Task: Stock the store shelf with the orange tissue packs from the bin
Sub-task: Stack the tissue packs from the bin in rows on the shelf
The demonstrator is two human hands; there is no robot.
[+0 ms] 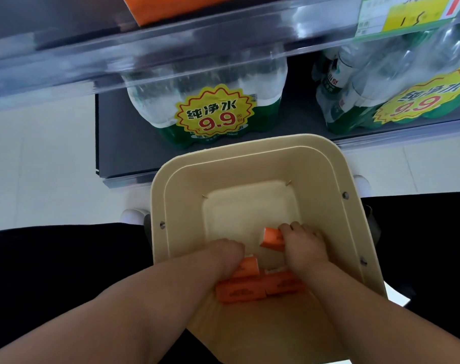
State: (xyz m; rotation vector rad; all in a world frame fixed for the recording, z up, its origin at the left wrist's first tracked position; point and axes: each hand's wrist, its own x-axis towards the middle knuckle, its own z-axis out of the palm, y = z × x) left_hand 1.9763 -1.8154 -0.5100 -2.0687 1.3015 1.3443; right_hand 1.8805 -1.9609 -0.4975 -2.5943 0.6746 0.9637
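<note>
Already both hands are down inside the beige bin [171, 206]. The right hand [304, 245] is closed around one orange tissue pack [272, 239], fingers curled over its far edge, and the pack sits tilted with its white end showing toward 10 o'clock. The left hand [223, 254] presses down over a second pack [248, 267]; whether its fingers have actually clamped shut is hidden under the knuckles, so I cannot tell. Just toward 6 o'clock from the hands, two more packs [239, 291] lie flat side by side against the near wall of the bin; the rest of the bin floor is bare.

These look like small film-wrapped pocket packs, so I would judge them light, soft and squashable, with a slightly slick wrapper. A pinch across the short sides should hold better than a squeeze on the broad faces. Their printing is too small to read.

At 12 o'clock, on the low shelf, a bundle of water bottles [205, 101] carries a yellow starburst sticker reading "纯净水 9.9"; a second bundle [397, 88] at 2 o'clock bears the same sticker. On the shelf rail above, a yellow price tag [413, 19] shows a handwritten "15". An orange package [171, 6] peeks in at 11 o'clock on the upper shelf.
</note>
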